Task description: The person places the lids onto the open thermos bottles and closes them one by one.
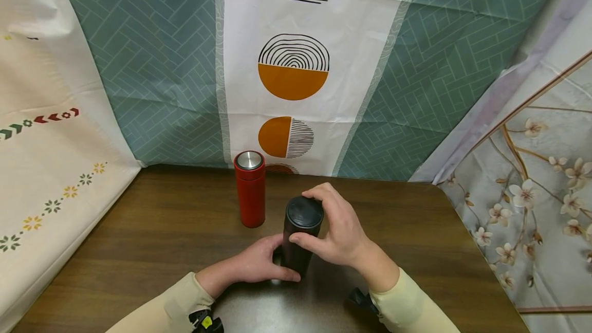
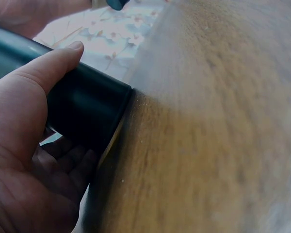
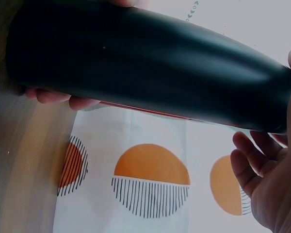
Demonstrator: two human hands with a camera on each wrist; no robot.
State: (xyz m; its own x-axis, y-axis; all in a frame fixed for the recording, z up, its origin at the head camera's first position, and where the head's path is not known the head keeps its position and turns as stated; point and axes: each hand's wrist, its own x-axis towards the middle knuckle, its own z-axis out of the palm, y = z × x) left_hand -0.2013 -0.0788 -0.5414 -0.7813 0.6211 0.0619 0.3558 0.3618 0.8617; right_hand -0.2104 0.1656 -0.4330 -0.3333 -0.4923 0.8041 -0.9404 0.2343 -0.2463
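Observation:
A black thermos flask (image 1: 298, 251) stands upright on the wooden table, its round black lid (image 1: 305, 211) facing up. Low on its body, my left hand (image 1: 259, 262) grips it, thumb across the front and fingers round the far side. In the left wrist view the thumb of that hand (image 2: 19, 121) lies along the flask (image 2: 87, 104) just above its base, which meets the tabletop. My right hand (image 1: 339, 227) holds the flask at the lid, thumb on the near side and fingers behind. The right wrist view shows the flask's smooth dark side (image 3: 145, 63).
Behind and left of the black flask stands a red thermos flask (image 1: 252, 197) with a silver-topped lid. A patterned cloth (image 1: 296, 14) hangs along the back edge of the brown table (image 1: 152, 240). Other cloths hang at the left (image 1: 60, 168) and right (image 1: 532, 209).

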